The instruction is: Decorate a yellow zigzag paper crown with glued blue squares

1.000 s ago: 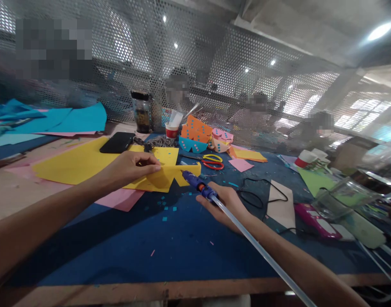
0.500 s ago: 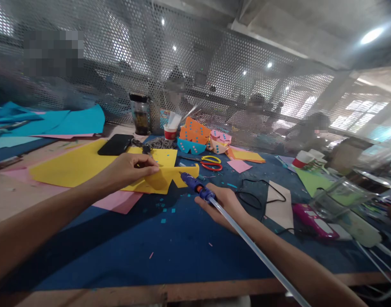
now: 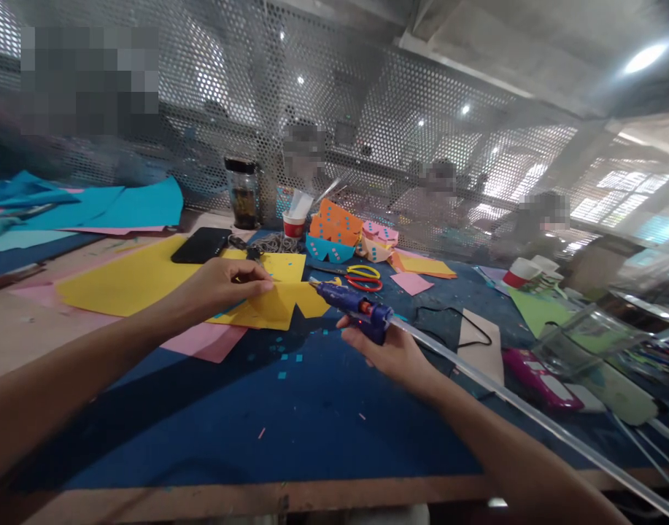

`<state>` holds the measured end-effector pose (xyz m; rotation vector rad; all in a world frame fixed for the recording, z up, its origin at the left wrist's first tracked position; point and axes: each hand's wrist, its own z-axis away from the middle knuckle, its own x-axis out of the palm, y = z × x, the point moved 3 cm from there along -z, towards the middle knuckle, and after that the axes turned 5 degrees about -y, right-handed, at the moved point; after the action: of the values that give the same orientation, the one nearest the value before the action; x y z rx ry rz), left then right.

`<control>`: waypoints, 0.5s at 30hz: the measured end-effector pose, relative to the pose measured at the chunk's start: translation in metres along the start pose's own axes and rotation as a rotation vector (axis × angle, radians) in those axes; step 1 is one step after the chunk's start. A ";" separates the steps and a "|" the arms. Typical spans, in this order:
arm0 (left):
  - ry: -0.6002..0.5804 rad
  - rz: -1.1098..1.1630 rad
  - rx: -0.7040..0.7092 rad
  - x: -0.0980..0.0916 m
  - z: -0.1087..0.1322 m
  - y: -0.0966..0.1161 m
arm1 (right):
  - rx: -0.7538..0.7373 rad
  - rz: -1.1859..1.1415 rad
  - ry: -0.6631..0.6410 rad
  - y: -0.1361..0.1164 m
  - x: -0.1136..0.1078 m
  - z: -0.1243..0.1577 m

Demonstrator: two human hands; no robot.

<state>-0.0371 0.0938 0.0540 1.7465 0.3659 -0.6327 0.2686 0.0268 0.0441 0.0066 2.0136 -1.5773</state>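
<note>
1. Your left hand (image 3: 225, 284) is nearly closed, thumb and fingertips pinching the upper edge of a notched yellow piece (image 3: 279, 305).
2. The notched yellow piece lies ahead of you, between your two hands; a V-shaped cut opens along its lower edge.
3. Your right hand (image 3: 397, 357) is curled around the handle of a blue glue gun (image 3: 353, 305). The nozzle points at the piece's upper edge; whether they touch cannot be told.
4. A translucent glue stick (image 3: 476, 375) extends from the gun's rear, slanting toward the lower right.
5. Beyond the gun, scissors (image 3: 364, 277) with red and yellow handles rest on the blue-covered tabletop (image 3: 323, 437).
6. Beyond your left hand lies a black phone (image 3: 201, 245).
</note>
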 end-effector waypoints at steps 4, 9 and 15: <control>0.007 -0.018 0.020 -0.001 0.001 0.005 | 0.029 -0.080 0.004 0.002 -0.003 -0.001; 0.035 -0.073 -0.030 -0.005 0.002 0.004 | 0.031 -0.144 -0.127 -0.006 -0.003 0.001; 0.049 -0.099 -0.038 -0.006 0.002 0.005 | 0.021 -0.068 -0.243 -0.003 -0.002 0.003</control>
<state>-0.0391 0.0913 0.0615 1.7180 0.4978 -0.6503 0.2707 0.0240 0.0474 -0.2369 1.8251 -1.5586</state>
